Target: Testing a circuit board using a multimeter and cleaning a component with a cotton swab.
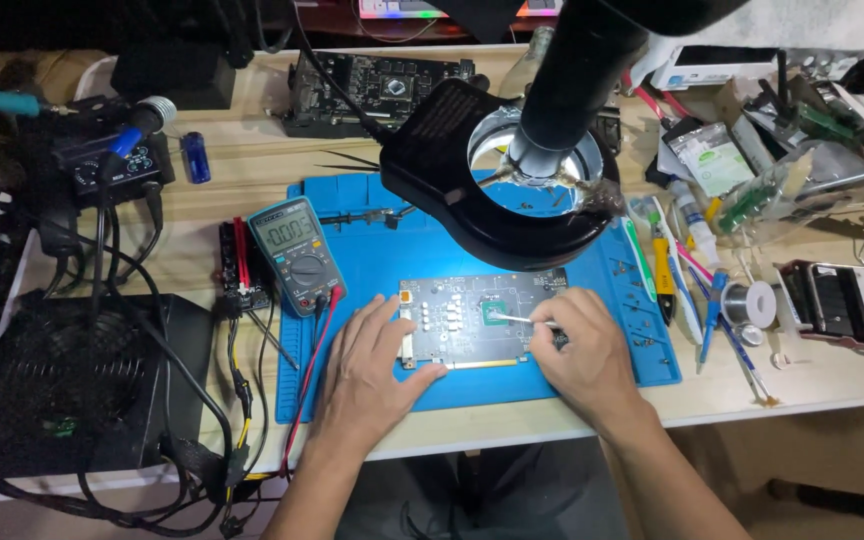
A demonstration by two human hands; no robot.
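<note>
Taking the blue work mat (372, 250) as the landmark: well off its left edge sits a black power supply (72, 385) with a tangle of cables. A teal multimeter (297, 255) lies tilted across the mat's left border, its red lead running down toward the table edge. On the mat's lower middle lies a grey circuit board (472, 318), flat, its gold edge connector facing the person. The left hand (372, 370) rests open and palm down at the mat's front edge, fingers spread, thumb and fingertips touching the board's left end. The right hand (582, 355) is curled around a thin white swab (514, 318), whose tip touches the green chip near the board's centre. A black ring lamp (512, 185) hangs over the mat's upper right. Past the right edge lie assorted hand tools (687, 275) and a solder spool (752, 303).
</note>
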